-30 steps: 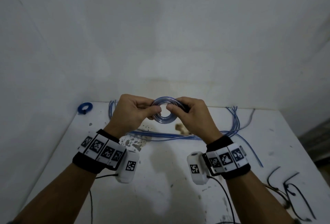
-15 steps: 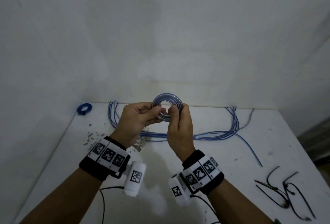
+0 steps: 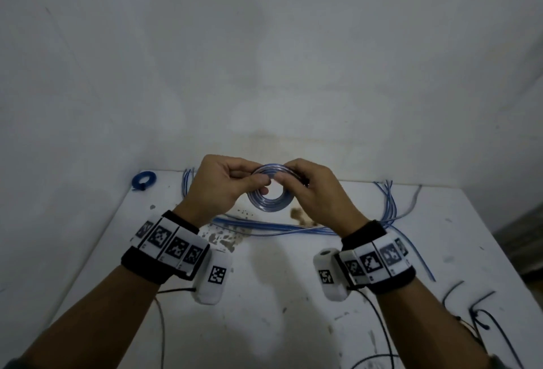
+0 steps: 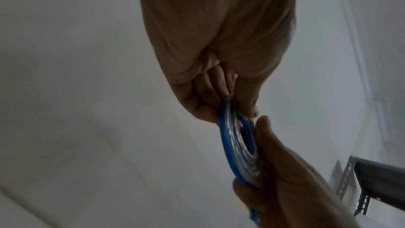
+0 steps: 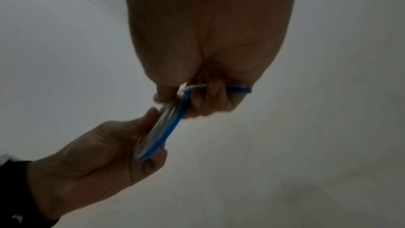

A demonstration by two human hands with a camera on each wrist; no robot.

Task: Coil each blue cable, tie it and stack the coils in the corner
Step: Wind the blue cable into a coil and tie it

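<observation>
A small flat coil of blue cable (image 3: 271, 198) is held up above the white table (image 3: 279, 295), near its back edge. My left hand (image 3: 226, 185) pinches the coil's left rim between thumb and fingers. My right hand (image 3: 311, 189) pinches its right rim, with something thin and dark under the fingers. In the left wrist view the blue coil (image 4: 236, 146) shows edge-on between both hands. In the right wrist view the coil (image 5: 166, 127) has a short blue cable end (image 5: 240, 90) sticking out past my curled fingers. A tied blue coil (image 3: 143, 180) lies in the far left corner.
Several loose blue cables (image 3: 282, 227) run along the back of the table and loop up at both ends. Black ties (image 3: 482, 318) lie at the front right. Walls close off the back and left. A metal shelf frame (image 4: 372, 183) shows in the left wrist view.
My right hand has rotated back from upright to knuckles-up, its wrist swinging out to the right. The coil has tipped from near upright to face me. My left hand has kept its hold.
</observation>
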